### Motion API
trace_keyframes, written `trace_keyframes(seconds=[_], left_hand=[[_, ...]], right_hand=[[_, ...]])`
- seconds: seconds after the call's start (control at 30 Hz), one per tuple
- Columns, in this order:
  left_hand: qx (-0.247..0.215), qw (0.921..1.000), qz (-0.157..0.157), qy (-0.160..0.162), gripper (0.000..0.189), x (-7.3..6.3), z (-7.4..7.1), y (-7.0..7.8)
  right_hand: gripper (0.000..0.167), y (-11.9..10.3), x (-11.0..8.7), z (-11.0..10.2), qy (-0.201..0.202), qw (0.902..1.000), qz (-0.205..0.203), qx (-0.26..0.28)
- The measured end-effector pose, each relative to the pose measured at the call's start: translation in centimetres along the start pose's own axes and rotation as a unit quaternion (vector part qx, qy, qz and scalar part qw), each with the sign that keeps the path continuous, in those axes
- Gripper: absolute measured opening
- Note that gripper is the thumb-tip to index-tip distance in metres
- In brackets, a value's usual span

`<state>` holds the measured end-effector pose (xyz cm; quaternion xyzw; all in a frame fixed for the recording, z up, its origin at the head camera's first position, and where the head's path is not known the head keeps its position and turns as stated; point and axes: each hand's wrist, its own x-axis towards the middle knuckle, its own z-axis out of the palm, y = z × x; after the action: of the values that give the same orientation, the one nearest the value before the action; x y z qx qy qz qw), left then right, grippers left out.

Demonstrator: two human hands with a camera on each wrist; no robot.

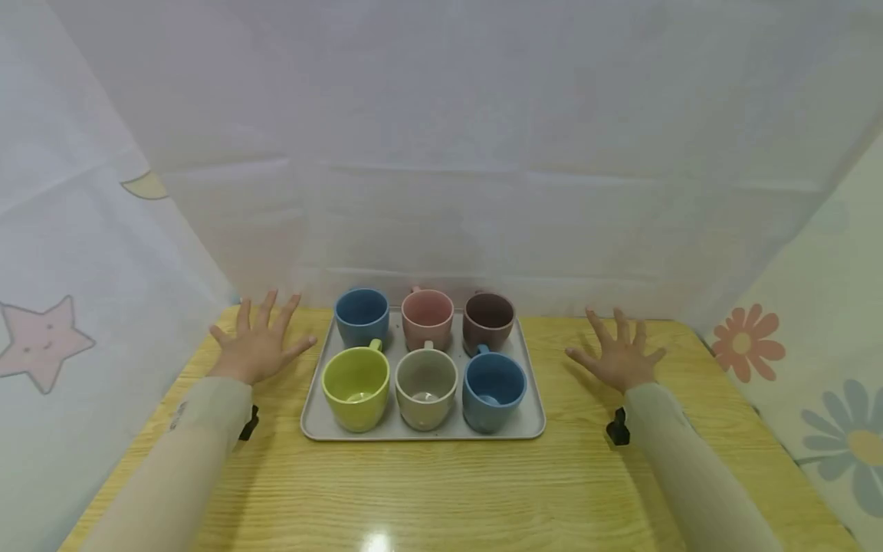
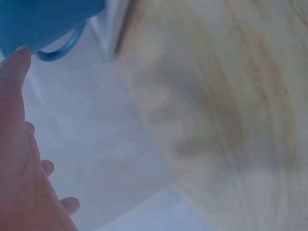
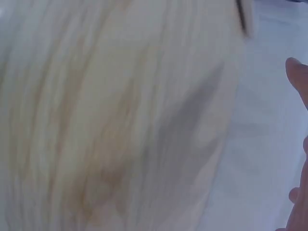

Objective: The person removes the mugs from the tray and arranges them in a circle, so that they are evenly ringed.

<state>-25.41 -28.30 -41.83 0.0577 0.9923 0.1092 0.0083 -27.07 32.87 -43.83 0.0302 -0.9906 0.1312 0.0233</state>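
My left hand (image 1: 254,346) is spread with straight fingers to the left of a light tray (image 1: 313,418), holding nothing. To the tray's right, my right hand (image 1: 621,359) is also spread and holds nothing. Several upright mugs stand in two rows on the tray. The back row has a blue mug (image 1: 362,326), a pink mug (image 1: 428,328) and a brown mug (image 1: 488,328). In front are a yellow-green mug (image 1: 356,406), a pale grey mug (image 1: 425,406) and another blue mug (image 1: 491,410). The left wrist view shows a blue mug (image 2: 43,21) near the left thumb.
A wood-grain table (image 1: 428,498) carries the tray. White cloth (image 1: 441,215) hangs behind it, with printed cloth at both sides, showing a star (image 1: 47,345) on the left and flowers (image 1: 748,343) on the right.
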Motion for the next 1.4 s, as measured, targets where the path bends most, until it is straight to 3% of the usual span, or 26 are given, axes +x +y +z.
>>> trace_keyframes(seconds=[0.13, 0.23, 0.33, 0.47, 0.6, 0.63, 0.83, 1.1, 1.2, 1.27, 1.4], left_hand=[[-0.026, 0.9983, 0.026, 0.046, 0.09, -0.5, -0.8, 0.7], [-0.087, 0.9891, 0.059, 0.103, 0.085, -1.0, -1.0, 1.2], [-0.172, 0.9698, 0.086, 0.15, 0.078, -1.8, -1.0, 1.7], [-0.282, 0.9392, 0.095, 0.171, 0.068, -3.3, -0.8, 2.8], [-0.37, 0.9122, 0.087, 0.153, 0.062, -4.6, 0.0, 3.4], [-0.384, 0.9087, 0.076, 0.144, 0.062, -4.9, 0.2, 3.5], [-0.432, 0.8998, 0.007, 0.061, 0.07, -6.0, 1.7, 3.5], [-0.452, 0.8918, -0.006, -0.02, 0.072, -6.2, 3.9, 2.7], [-0.451, 0.8913, -0.001, -0.044, 0.072, -6.2, 4.5, 2.4], [-0.445, 0.8939, 0.004, -0.051, 0.071, -6.2, 4.8, 2.2], [-0.45, 0.8915, 0.018, -0.05, 0.072, -6.1, 5.2, 1.6]], right_hand=[[0.095, -0.7, -0.3, 0.1, 0.013, 0.9986, -0.022, 0.047], [0.093, -1.6, -0.6, 0.0, 0.024, 0.9931, -0.053, 0.102], [0.088, -2.8, -1.1, -0.1, 0.036, 0.983, -0.089, 0.157], [0.075, -4.7, -2.1, 0.2, 0.059, 0.9618, -0.127, 0.235], [0.051, -6.5, -3.3, 0.9, 0.082, 0.9265, -0.151, 0.335], [0.046, -6.9, -3.6, 1.1, 0.083, 0.916, -0.156, 0.36], [0.038, -8.9, -4.6, 2.4, 0.041, 0.8544, -0.197, 0.479], [0.054, -9.6, -4.9, 4.3, -0.03, 0.81, -0.262, 0.524], [0.069, -9.7, -5.1, 4.8, -0.046, 0.8024, -0.276, 0.527], [0.076, -9.9, -5.2, 5.0, -0.052, 0.8056, -0.276, 0.522], [0.084, -10.5, -5.2, 5.2, -0.058, 0.8163, -0.263, 0.511]])
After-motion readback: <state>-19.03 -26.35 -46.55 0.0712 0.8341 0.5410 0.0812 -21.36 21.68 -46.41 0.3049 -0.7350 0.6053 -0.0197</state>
